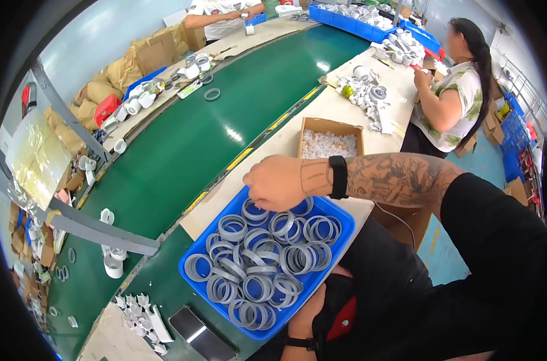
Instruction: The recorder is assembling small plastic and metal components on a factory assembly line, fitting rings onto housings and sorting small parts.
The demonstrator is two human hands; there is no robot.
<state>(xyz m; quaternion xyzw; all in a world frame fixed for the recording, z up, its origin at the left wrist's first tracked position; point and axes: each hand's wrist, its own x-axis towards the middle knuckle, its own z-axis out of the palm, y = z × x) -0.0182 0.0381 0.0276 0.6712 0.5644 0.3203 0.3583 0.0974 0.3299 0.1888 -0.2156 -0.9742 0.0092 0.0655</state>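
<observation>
Right hand [277, 182] fingers curled into blue bin [195, 249] of grey rings [258, 259], left hand's grip hidden

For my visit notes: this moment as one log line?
right hand: reaching into blue bin | grey rings: piled | left hand: hidden

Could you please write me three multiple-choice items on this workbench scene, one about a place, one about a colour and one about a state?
1. Where is the right hand?
A. Over the far edge of the blue bin
B. Inside the cardboard box
C. On the green belt

2. What colour are the rings in the bin?
A. Red
B. Grey
C. Yellow

3. How full is the bin?
A. Empty
B. One ring only
C. Heaped with many rings

Answers: 1 A, the hand hangs over the bin's far rim, fingers down among the rings. 2 B, all look grey. 3 C, rings overlap across its floor.
</observation>
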